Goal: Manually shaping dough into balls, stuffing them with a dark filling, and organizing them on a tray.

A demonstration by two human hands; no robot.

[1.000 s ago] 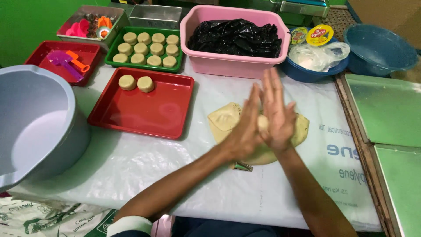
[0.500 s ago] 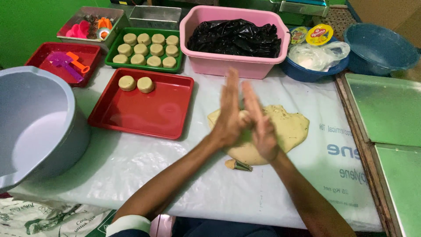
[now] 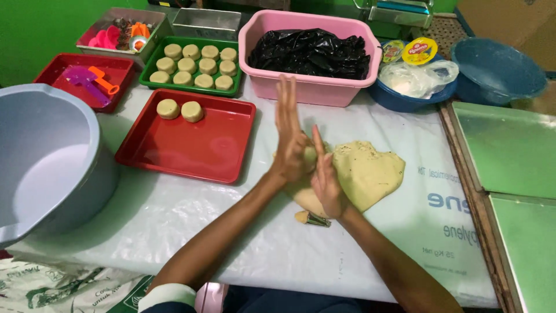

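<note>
My left hand (image 3: 289,136) and my right hand (image 3: 325,177) press palm to palm with a small lump of pale dough (image 3: 311,155) between them, just above the table. Under and to the right of them lies a flattened sheet of the same dough (image 3: 368,174). A small metal cutter (image 3: 315,219) with a bit of dough lies by my right wrist. To the left, a red tray (image 3: 191,145) holds two round dough pucks (image 3: 180,110). A green tray (image 3: 194,72) behind it holds several more pucks.
A big grey bowl (image 3: 46,162) stands at the left edge. A pink tub (image 3: 310,87) with black plastic is at the back, blue bowls (image 3: 498,66) to its right. Another red tray (image 3: 81,78) holds plastic tools. Green metal sheets (image 3: 509,150) lie at the right.
My pressed hands have shifted to the left and slid against each other; the left hand now reaches farther forward than the right, with the dough lump still between the palms.
</note>
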